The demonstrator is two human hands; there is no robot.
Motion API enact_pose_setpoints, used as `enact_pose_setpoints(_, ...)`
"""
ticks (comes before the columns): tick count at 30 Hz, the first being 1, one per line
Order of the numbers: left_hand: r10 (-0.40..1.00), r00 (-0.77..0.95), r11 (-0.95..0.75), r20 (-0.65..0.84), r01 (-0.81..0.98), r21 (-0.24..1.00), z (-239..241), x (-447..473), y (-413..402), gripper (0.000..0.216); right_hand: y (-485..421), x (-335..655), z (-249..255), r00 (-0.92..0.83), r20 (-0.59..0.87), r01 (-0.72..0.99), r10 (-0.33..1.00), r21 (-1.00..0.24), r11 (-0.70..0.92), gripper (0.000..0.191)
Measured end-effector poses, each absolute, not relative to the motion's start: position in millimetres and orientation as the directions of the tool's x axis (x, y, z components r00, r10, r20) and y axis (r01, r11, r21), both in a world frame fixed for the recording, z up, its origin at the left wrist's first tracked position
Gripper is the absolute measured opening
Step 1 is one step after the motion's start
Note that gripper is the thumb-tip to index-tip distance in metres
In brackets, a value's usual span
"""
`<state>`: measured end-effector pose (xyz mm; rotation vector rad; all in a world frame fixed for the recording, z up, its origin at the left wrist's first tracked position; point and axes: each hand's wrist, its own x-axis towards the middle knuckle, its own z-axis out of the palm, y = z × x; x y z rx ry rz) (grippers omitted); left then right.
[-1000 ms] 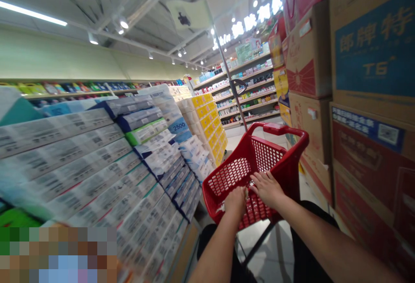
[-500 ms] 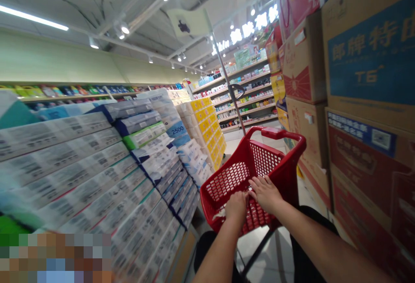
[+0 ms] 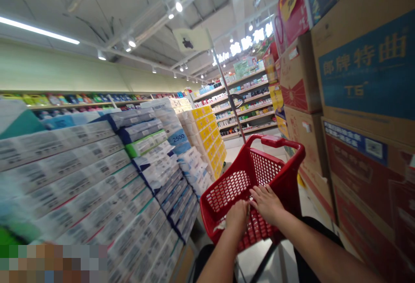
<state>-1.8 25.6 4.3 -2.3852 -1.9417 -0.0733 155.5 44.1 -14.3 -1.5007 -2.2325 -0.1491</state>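
A red shopping cart [image 3: 227,188] with perforated walls stands right in front of me, tilted in the view. Over its near side, my left hand [image 3: 237,217] is closed in a fist, its knuckles upward. What it grips is hidden. Close beside it, my right hand [image 3: 268,204] lies palm down with fingers stretched out, its fingertips over the basket. The two hands almost touch. A small whitish scrap [image 3: 220,226] shows just left of my left hand; I cannot tell what it is.
Stacked tissue packs [image 3: 78,179] line the left, with yellow-and-white packs [image 3: 207,134] beyond. Tall cardboard boxes [image 3: 366,67] wall the right. A pole [image 3: 223,75] bearing a pale flag rises past the cart. Filled shelves [image 3: 249,97] stand at the back.
The view has tilted slightly upward, and the boxes on the right appear a little nearer. Both hands keep the same pose over the cart.
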Motion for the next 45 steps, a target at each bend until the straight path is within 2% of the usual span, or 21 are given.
enact_pose_setpoints(2, 0.974, 0.215, -0.215, 0.073, 0.977, 0.002, 1.6, -3.6, 24.9, 0.045, 43.9, 155.2, -12.6, -0.315, 0.400, 0.902, 0.861, -0.157, 0.403, 0.054)
enact_pose_setpoints(6, 0.953, 0.234, -0.238, 0.193, 0.971, -0.006, -9.1, -6.3, 22.3, 0.039, 42.6, 154.5, -9.4, -0.315, 0.386, 0.903, 0.867, -0.159, 0.399, 0.055)
enact_pose_setpoints(11, 0.978, 0.202, -0.205, 0.047, 0.976, 0.068, 4.1, -10.1, 21.1, 0.043, 40.0, 154.5, -9.5, -0.317, 0.397, 0.904, 0.861, -0.148, 0.401, 0.054)
enact_pose_setpoints(14, 0.978, 0.205, -0.208, 0.046, 0.975, 0.078, 10.8, -13.6, 17.8, 0.045, 40.1, 154.6, -10.2, -0.312, 0.403, 0.906, 0.860, -0.148, 0.398, 0.052)
enact_pose_setpoints(20, 0.959, 0.266, -0.265, 0.095, 0.964, -0.025, -0.7, -14.5, 10.4, 0.039, 40.5, 154.3, -9.5, -0.317, 0.389, 0.913, 0.865, -0.122, 0.390, 0.052)
enact_pose_setpoints(23, 0.983, 0.177, -0.178, 0.038, 0.984, 0.003, 5.1, -11.2, 9.7, 0.038, 40.1, 154.4, -11.8, -0.322, 0.403, 0.913, 0.857, -0.108, 0.394, 0.051)
enact_pose_setpoints(28, 0.983, 0.162, -0.168, 0.085, 0.983, 0.073, 12.6, -11.0, 4.4, 0.046, 42.0, 157.0, -18.9, -0.324, 0.475, 0.906, 0.818, -0.094, 0.413, 0.049)
enact_pose_setpoints(34, 0.972, 0.216, -0.212, 0.093, 0.976, -0.047, 4.3, -12.5, 0.3, 0.035, 38.9, 159.6, -15.8, -0.334, 0.459, 0.906, 0.823, -0.084, 0.415, 0.052)
enact_pose_setpoints(38, 0.994, 0.088, -0.089, 0.065, 0.996, 0.008, 14.2, -7.7, 1.4, 0.045, 33.7, 161.2, -8.5, -0.339, 0.444, 0.905, 0.830, -0.089, 0.417, 0.051)
enact_pose_setpoints(40, 0.993, 0.091, -0.092, 0.074, 0.996, 0.015, 16.0, -6.8, -0.1, 0.047, 32.8, 162.4, -5.7, -0.343, 0.430, 0.904, 0.835, -0.088, 0.417, 0.051)
enact_pose_setpoints(45, 0.955, 0.233, -0.217, 0.184, 0.971, -0.103, 5.5, -8.9, -10.4, 0.036, 33.2, 164.7, -2.5, -0.352, 0.408, 0.908, 0.843, -0.069, 0.412, 0.052)
